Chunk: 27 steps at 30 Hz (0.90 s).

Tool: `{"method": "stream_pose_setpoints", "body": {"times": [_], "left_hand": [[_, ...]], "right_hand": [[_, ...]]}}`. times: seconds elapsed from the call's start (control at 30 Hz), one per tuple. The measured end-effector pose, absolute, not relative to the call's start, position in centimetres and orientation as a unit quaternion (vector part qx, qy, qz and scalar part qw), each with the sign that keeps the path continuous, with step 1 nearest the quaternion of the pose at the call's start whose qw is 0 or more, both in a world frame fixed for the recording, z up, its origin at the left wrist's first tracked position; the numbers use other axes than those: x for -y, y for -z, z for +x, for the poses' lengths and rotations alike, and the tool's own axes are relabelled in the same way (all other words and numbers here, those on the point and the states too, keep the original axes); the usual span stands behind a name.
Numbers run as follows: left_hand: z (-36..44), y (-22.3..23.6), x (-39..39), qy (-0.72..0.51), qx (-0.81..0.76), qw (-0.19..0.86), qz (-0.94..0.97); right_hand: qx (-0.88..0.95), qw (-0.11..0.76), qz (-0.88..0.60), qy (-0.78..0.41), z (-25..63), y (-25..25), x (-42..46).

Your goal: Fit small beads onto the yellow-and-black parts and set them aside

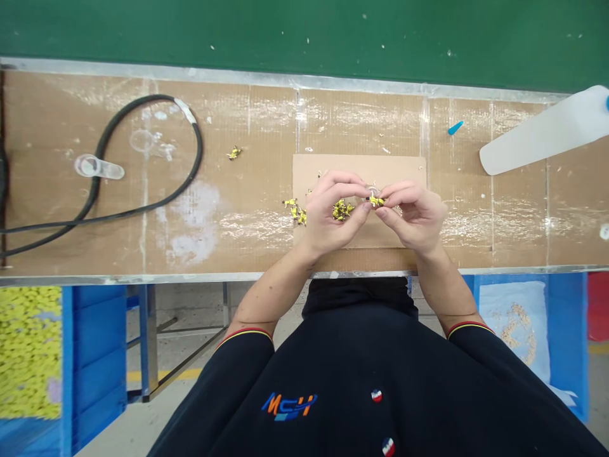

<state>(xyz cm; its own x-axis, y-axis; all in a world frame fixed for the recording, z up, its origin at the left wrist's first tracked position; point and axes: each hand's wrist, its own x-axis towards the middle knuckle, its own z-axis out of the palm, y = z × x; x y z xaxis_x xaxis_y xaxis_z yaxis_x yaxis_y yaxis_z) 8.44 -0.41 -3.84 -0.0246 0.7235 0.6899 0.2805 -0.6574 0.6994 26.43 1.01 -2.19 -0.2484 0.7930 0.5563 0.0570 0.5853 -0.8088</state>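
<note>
This is a factory assembly workshop; the worktop (pixel 247 244), sheeted in cardboard under clear tape with a metal edge, runs across the view beneath a green-painted board (pixel 304 32) at 12 o'clock; a blue bin (pixel 92 343) heaped with small yellow parts (pixel 28 349) stands at 8 o'clock, another blue bin (pixel 566 330) at 4 o'clock; a grey floor (pixel 157 406) with yellow marking shows at 7 o'clock.

A black cable (pixel 200 149) lay looped at the left end of the cardboard-covered tabletop (pixel 238 120), with a clear plastic piece (pixel 99 167) across it. A blue sliver (pixel 455 127) and a white plastic paddle (pixel 542 134) sat toward the right end. Beyond the near edge stood a blue crate (pixel 95 343) heaped with yellow pieces and a blue bin (pixel 566 330) lined with pale plastic.
</note>
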Motion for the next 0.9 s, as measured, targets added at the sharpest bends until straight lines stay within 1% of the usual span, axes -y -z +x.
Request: {"method": "stream_pose_setpoints", "body": {"times": [0.17, 0.33, 0.63, 0.73, 0.9], "left_hand": [[8.6, 3.6, 0.3, -0.615, -0.363, 0.127, 0.688], [8.5, 3.7, 0.1, -0.606, -0.373, 0.081, 0.698], [8.3, 4.0, 0.0, -0.599, -0.382, 0.068, 0.700], [6.3, 4.0, -0.9, -0.557, -0.455, 0.066, 0.692], [-1.0, 4.7, -2.9, -0.455, -0.655, 0.051, 0.601]], "right_hand": [[0.734, 0.542, -0.276, -0.303, 26.3, 2.2, -1.1], [0.733, 0.554, -0.251, -0.304, 26.2, 2.3, -1.1], [0.750, 0.531, -0.268, -0.289, 26.6, 2.8, -1.1], [0.754, 0.507, -0.297, -0.292, 27.2, 3.1, -1.2], [0.750, 0.528, -0.315, -0.244, 28.0, 3.0, -1.8]]}}
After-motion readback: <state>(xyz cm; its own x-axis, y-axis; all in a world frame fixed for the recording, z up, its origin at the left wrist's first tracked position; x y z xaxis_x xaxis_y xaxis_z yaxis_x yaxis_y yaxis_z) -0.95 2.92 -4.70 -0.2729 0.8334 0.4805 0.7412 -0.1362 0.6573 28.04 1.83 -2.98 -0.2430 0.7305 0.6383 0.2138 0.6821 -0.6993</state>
